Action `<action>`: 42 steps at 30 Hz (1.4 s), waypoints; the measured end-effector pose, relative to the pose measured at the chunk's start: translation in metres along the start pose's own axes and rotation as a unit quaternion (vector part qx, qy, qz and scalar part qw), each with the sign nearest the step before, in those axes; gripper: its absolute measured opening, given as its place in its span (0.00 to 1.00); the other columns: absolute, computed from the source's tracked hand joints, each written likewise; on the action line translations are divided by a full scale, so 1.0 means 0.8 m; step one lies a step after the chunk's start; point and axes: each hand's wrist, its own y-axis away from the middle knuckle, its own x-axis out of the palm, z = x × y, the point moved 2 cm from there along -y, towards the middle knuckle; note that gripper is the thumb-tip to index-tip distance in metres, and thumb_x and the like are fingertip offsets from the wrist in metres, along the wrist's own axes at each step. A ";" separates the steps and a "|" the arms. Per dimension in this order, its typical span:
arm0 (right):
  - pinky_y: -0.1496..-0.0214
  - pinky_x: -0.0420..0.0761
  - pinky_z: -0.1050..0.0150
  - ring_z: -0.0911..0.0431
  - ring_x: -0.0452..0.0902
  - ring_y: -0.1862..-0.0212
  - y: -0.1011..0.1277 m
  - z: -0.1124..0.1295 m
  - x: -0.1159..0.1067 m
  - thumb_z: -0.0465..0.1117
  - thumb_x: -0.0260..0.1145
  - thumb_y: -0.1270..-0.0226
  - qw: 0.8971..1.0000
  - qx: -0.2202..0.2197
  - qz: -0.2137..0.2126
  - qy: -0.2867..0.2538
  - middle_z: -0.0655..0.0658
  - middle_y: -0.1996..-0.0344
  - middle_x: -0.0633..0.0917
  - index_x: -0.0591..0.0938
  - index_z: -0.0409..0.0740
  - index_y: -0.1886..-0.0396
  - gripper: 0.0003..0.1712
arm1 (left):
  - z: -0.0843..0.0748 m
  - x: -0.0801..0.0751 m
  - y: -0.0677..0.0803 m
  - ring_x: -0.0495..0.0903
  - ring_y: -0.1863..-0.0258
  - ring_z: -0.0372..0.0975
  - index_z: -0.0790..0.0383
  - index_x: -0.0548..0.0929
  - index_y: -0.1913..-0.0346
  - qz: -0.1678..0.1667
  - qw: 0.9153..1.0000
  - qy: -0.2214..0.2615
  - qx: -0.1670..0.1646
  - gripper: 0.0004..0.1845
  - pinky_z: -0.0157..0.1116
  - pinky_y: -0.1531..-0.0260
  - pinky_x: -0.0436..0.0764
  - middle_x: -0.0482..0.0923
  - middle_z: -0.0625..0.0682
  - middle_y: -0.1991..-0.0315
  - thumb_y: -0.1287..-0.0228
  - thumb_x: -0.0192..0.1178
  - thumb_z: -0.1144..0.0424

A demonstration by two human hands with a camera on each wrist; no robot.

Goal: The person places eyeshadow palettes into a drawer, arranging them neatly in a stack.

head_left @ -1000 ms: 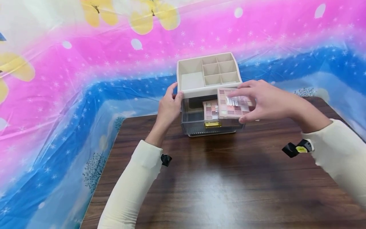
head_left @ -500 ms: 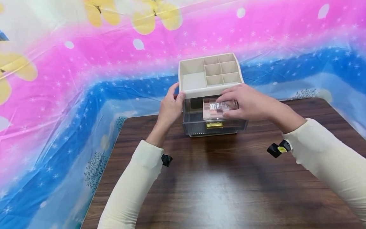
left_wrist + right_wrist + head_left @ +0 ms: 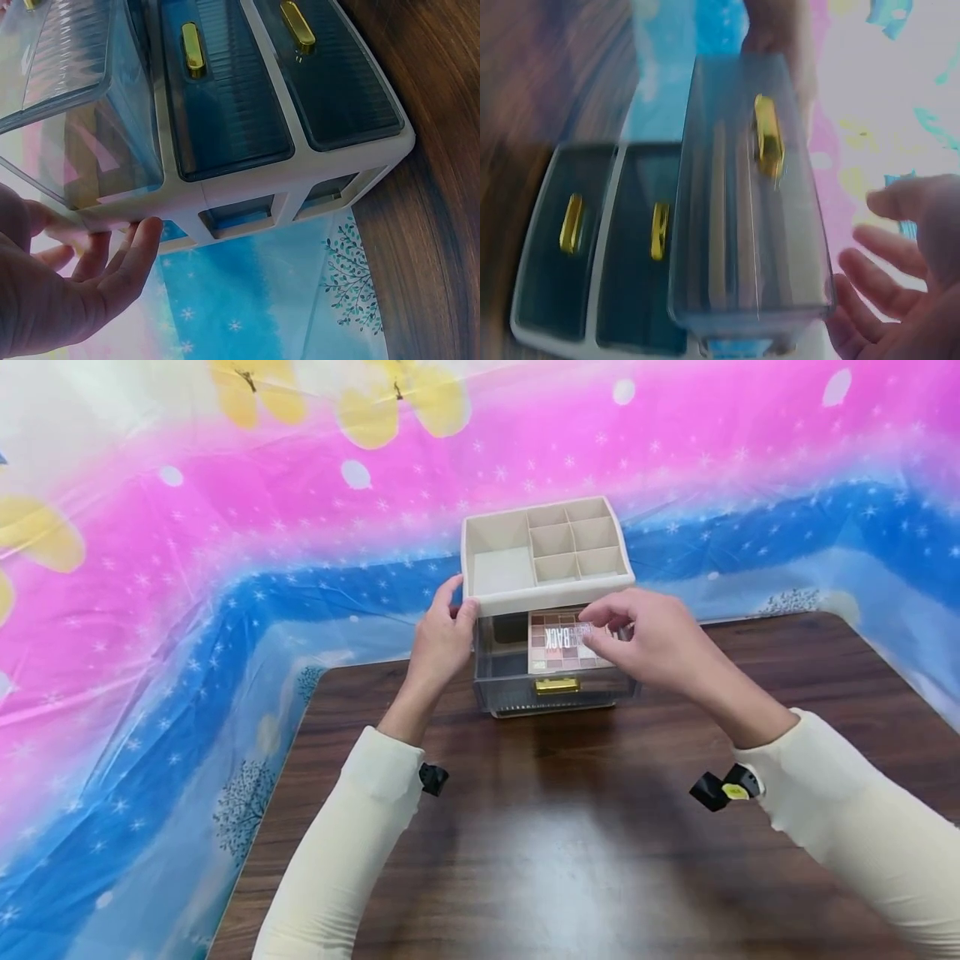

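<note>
A cream organizer (image 3: 555, 597) stands on the table, its top smoky clear drawer (image 3: 502, 689) pulled out by a gold handle side facing me. In that drawer lies an eyeshadow palette (image 3: 558, 642) with the letters "BACK" on its lid; the right wrist view shows several flat layers (image 3: 746, 247) through the drawer front. My left hand (image 3: 442, 639) grips the organizer's left side, thumb on the front edge; the left wrist view shows its fingers (image 3: 139, 251) against the frame. Over the palette's right part hovers my right hand (image 3: 645, 635), fingers loosely bent and holding nothing.
Divided compartments (image 3: 577, 539) form the organizer's top. Two lower drawers (image 3: 225, 97) with gold handles are shut. The organizer stands near the far edge of the dark wooden table (image 3: 465, 827), before a patterned cloth (image 3: 300, 527).
My right hand has lowered a palette leftward into the open drawer, onto the one there, and let go of it. My left hand has kept its grip on the organizer.
</note>
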 end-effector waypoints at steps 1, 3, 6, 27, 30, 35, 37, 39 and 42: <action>0.52 0.81 0.52 0.49 0.83 0.54 0.004 0.002 0.001 0.44 0.67 0.30 0.999 0.016 -0.016 -0.022 0.43 0.54 0.88 0.86 0.45 0.46 0.16 | 0.000 -0.001 -0.001 0.81 0.40 0.49 0.47 0.61 0.21 -0.001 1.000 -0.002 0.000 0.29 0.51 0.46 0.84 0.77 0.59 0.34 0.19 0.47 0.49; 0.59 0.83 0.57 0.50 0.83 0.59 0.012 0.006 0.002 0.45 0.67 0.29 0.994 0.054 -0.041 -0.086 0.44 0.59 0.87 0.86 0.45 0.46 0.16 | 0.000 -0.002 -0.001 0.81 0.39 0.49 0.46 0.60 0.21 -0.001 1.000 -0.001 -0.001 0.29 0.52 0.45 0.84 0.77 0.59 0.34 0.19 0.47 0.48; 0.67 0.81 0.64 0.55 0.79 0.65 0.026 0.011 0.005 0.44 0.67 0.28 0.966 0.110 -0.069 -0.222 0.48 0.66 0.84 0.85 0.45 0.48 0.13 | 0.000 -0.003 -0.002 0.80 0.39 0.49 0.46 0.60 0.21 -0.002 1.000 0.001 -0.002 0.29 0.53 0.43 0.83 0.77 0.59 0.34 0.19 0.47 0.48; 0.64 0.80 0.69 0.63 0.78 0.66 0.072 0.031 0.093 0.42 0.58 0.22 0.720 0.368 -0.064 -0.585 0.52 0.55 0.80 0.73 0.48 0.48 0.09 | 0.001 -0.002 -0.002 0.80 0.38 0.49 0.46 0.60 0.20 0.000 1.000 -0.001 -0.005 0.29 0.54 0.42 0.82 0.76 0.59 0.32 0.19 0.47 0.48; 0.65 0.80 0.70 0.62 0.79 0.66 0.068 0.033 0.108 0.42 0.57 0.23 0.715 0.387 -0.073 -0.578 0.48 0.47 0.78 0.72 0.46 0.42 0.14 | 0.001 -0.001 0.000 0.80 0.38 0.49 0.46 0.59 0.20 0.001 1.000 0.001 -0.006 0.30 0.53 0.42 0.82 0.76 0.58 0.32 0.19 0.47 0.48; 0.68 0.80 0.70 0.63 0.80 0.67 0.061 0.038 0.124 0.42 0.57 0.23 0.706 0.400 -0.092 -0.577 0.44 0.42 0.81 0.72 0.45 0.40 0.16 | 0.002 0.000 0.000 0.79 0.38 0.49 0.46 0.59 0.20 0.000 1.000 -0.001 -0.006 0.30 0.53 0.42 0.83 0.75 0.58 0.32 0.19 0.48 0.48; 0.69 0.79 0.70 0.63 0.81 0.68 0.059 0.040 0.127 0.42 0.58 0.23 0.704 0.397 -0.103 -0.580 0.46 0.47 0.84 0.74 0.46 0.44 0.13 | 0.001 0.001 0.000 0.79 0.37 0.49 0.46 0.59 0.20 0.000 1.000 -0.003 -0.003 0.30 0.53 0.42 0.83 0.75 0.58 0.32 0.19 0.47 0.48; 0.70 0.79 0.71 0.64 0.81 0.70 0.058 0.041 0.129 0.42 0.58 0.23 0.702 0.394 -0.114 -0.582 0.49 0.53 0.86 0.75 0.47 0.48 0.09 | 0.001 0.002 0.000 0.79 0.37 0.49 0.46 0.59 0.20 0.000 1.000 -0.004 -0.002 0.30 0.53 0.42 0.83 0.75 0.57 0.32 0.19 0.47 0.48; 0.72 0.78 0.72 0.65 0.81 0.72 0.057 0.041 0.131 0.41 0.58 0.24 0.700 0.389 -0.126 -0.585 0.54 0.63 0.86 0.76 0.47 0.52 0.06 | 0.000 0.003 -0.001 0.79 0.36 0.49 0.47 0.59 0.20 0.001 1.000 -0.005 -0.001 0.30 0.53 0.42 0.82 0.75 0.57 0.31 0.19 0.47 0.48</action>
